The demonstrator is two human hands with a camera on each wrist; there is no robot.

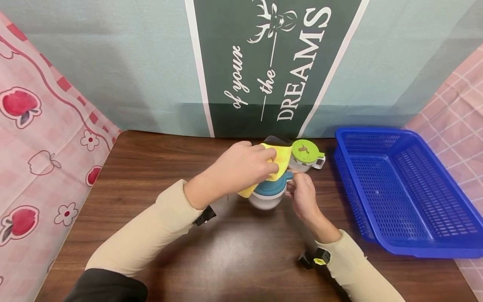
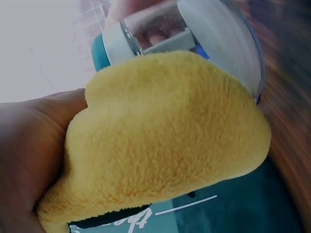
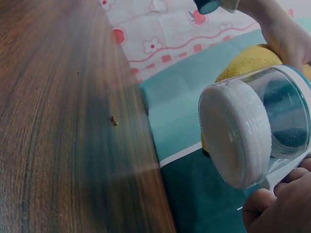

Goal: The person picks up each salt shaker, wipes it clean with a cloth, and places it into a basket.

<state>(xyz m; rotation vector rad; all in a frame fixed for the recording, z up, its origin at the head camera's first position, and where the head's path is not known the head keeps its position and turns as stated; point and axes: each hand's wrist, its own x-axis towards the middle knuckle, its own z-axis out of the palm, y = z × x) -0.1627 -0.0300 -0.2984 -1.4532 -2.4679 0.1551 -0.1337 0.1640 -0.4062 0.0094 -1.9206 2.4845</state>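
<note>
- Left hand [image 1: 247, 165]: back uppermost, set above and to the left side of the jar, fingers bent over a yellow cloth [image 1: 282, 159] and gripping it. Thumb placement cannot be determined from the head view.
- Left arm: enters from the lower left and slants up to the right, wrist near straight; cream sleeve [image 1: 143, 235] with a black cuff section above the forearm, black strap device [image 1: 205, 215] at the wrist.
- Right hand [image 1: 303, 193]: turned inward at the jar's right side, fingers curled round the white handle [image 3: 284, 172] and holding it.
- Right arm: enters from the lower right and slants up to the left; a second black device [image 1: 322, 255] is worn on the sleeve near the wrist.
- Jar [image 1: 266, 202]: held between the two hands near the middle of the table, lid upward, raised clear of the surface, its underside visible in the right wrist view. Clear upper wall, whitish lower part, teal lid [image 1: 272, 187].
- Cloth: plush face visible in the left wrist view, lying against the jar's side; in the head view it also overlaps the lid.
- Second jar [image 1: 305, 152]: green lid, white handle to the right, standing just behind the held jar.
- Dark object [image 1: 277, 140]: behind the cloth, mostly hidden, identity undetermined.
- Blue basket [image 1: 434, 251]: right side of the brown wooden table [image 1: 170, 167].
</note>
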